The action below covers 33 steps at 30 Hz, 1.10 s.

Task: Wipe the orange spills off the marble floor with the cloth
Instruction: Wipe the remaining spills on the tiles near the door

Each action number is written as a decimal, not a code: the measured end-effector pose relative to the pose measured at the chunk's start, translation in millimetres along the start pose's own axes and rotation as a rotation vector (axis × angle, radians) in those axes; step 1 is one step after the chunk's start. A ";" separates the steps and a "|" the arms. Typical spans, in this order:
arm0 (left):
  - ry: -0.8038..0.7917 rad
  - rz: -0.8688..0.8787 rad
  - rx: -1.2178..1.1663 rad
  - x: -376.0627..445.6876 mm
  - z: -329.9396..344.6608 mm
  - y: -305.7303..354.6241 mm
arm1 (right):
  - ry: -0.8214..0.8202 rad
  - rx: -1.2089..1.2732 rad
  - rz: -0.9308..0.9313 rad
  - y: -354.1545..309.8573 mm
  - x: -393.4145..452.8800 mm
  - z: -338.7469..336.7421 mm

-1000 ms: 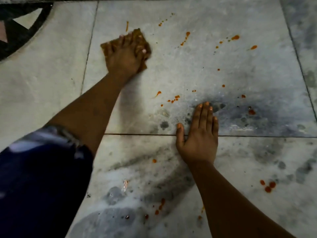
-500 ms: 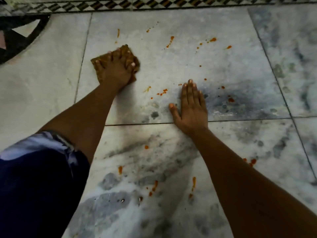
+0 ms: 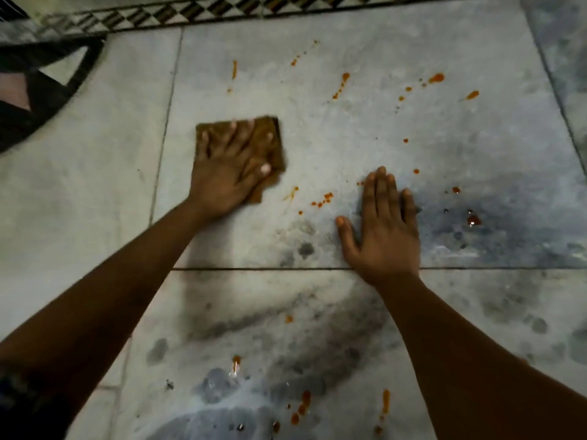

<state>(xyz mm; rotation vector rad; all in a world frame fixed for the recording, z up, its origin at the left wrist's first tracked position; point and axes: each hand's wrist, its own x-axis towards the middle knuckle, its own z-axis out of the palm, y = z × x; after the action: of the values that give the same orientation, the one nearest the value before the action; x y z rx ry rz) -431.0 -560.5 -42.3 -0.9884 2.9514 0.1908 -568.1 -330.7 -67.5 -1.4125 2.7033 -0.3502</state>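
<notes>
Head view: a brown cloth (image 3: 270, 144) lay flat on the marble floor (image 3: 413, 147). The left hand (image 3: 230, 171) pressed down on the cloth with spread, straight fingers, not clutching it. Right of the cloth, well apart, the right hand (image 3: 386, 231) rested flat and empty on the floor. Orange spills (image 3: 322, 200) lay between cloth and right hand, others beyond. The cloth looked soft, thin and light; a flat palm at its centre should likely steer it best.
</notes>
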 end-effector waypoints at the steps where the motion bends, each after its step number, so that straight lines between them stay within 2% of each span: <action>1: -0.025 0.039 -0.006 -14.7 -0.2 -6.3 | -0.008 0.001 0.006 -0.6 0.0 -0.8; 3: -0.009 -0.023 0.009 -9.3 -2.5 -28.5 | -0.015 0.000 0.016 -0.4 -1.2 -2.4; 6: 0.047 -0.263 0.050 52.0 -4.4 -57.2 | -0.017 0.000 0.018 -0.2 0.0 -1.7; 10: 0.028 -0.415 -0.039 139.3 -14.4 -52.1 | -0.003 -0.004 0.012 1.1 -0.6 -0.7; 12: 0.038 -0.382 -0.042 149.8 -14.8 -33.6 | -0.002 -0.003 0.013 0.3 0.0 -1.3; 16: 0.038 -0.029 -0.027 86.0 -7.0 -23.3 | -0.009 0.011 0.035 -0.1 -0.6 -3.4; 17: 0.047 -0.011 -0.049 74.1 -7.6 -32.0 | -0.011 0.009 0.034 -0.6 -0.8 -3.9; 18: 0.061 -0.039 -0.058 73.8 -9.1 -41.1 | -0.017 0.006 0.031 -1.0 -1.0 -3.7; 20: 0.097 -0.204 -0.069 101.4 -13.6 -48.5 | -0.021 0.002 0.030 0.2 -0.7 -2.4; 22: 0.093 -0.388 -0.098 142.5 -22.6 -35.7 | -0.019 0.007 0.032 0.8 -0.1 -1.8; 23: 0.076 -0.426 -0.131 155.0 -26.4 -24.8 | -0.022 0.009 0.032 0.1 -0.5 -1.9; 25: 0.048 -0.377 -0.180 159.3 -25.5 -3.1 | -0.021 0.015 0.031 -0.5 -0.6 -2.6; 29: 0.031 -0.164 -0.163 113.2 -3.9 12.1 | -0.025 0.023 0.038 -0.6 -0.4 -2.8; 31: 0.052 -0.184 -0.193 121.7 -6.4 6.1 | -0.018 0.031 0.042 -0.8 -0.6 -3.4; 33: 0.042 -0.287 -0.251 153.1 -13.8 7.1 | -0.021 0.032 0.040 -1.3 -0.6 -3.5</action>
<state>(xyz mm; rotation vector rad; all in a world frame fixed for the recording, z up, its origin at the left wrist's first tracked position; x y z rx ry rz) -557.4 -648.2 -37.1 -1.4466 2.8244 0.5478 -567.3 -330.3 -63.9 -1.3438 2.6931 -0.3721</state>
